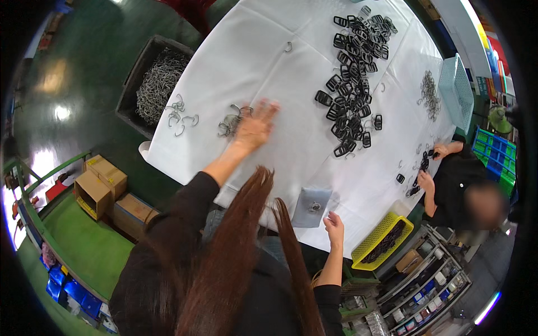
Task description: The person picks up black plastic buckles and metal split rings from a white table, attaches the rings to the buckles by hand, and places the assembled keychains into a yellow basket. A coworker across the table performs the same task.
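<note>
1. Nearest to the body, the right hand (334,226) sat at the near edge of the white counter (291,84), fingers loosely curled and holding nothing. Just to its left lay a small grey tray (310,208) with a metal ring in it.
2. Further out, the left hand (256,124) was stretched across the counter, flat, fingers spread apart, not gripping anything. Its fingertips rested right at a little clump of silver wire hooks (230,124) on its left side.
3. A few more loose hooks (180,116) lay further left of that hand, near the counter's edge, with a dark bin full of hooks (157,84) on the floor just past them.
4. Well to the right of the left hand and beyond it ran a long pile of black plastic buckles (353,84).
5. Far right, another person's hands (428,168) were busy with some buckles, with a yellow basket (383,241) close to them and a light blue basket (457,89) further off.
</note>
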A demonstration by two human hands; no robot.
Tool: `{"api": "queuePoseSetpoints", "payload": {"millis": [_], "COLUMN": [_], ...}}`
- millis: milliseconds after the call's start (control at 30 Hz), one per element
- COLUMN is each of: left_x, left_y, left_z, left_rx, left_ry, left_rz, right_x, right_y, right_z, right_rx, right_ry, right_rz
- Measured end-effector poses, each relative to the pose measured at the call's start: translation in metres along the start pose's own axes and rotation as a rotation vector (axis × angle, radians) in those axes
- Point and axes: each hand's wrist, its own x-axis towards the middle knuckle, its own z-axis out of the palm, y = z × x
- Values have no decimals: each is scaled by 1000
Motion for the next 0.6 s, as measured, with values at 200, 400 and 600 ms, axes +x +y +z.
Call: {"api": "queuePoseSetpoints", "payload": {"millis": [200,400,600], "left_x": [-38,-6,45], "left_y": [-145,-166,-39], "left_z": [-41,-72,-32], "left_rx": [332,257,-322], "left_ry": [139,378,164], "left_rz": [-304,-256,56], "right_x": [49,157,124], "right_y": [-46,-214,-259], "right_z": [-5,18,114], "right_rx": [-172,-131,-489], "right_ry": [320,608,555], "right_rz": [-370,-651,-608]}}
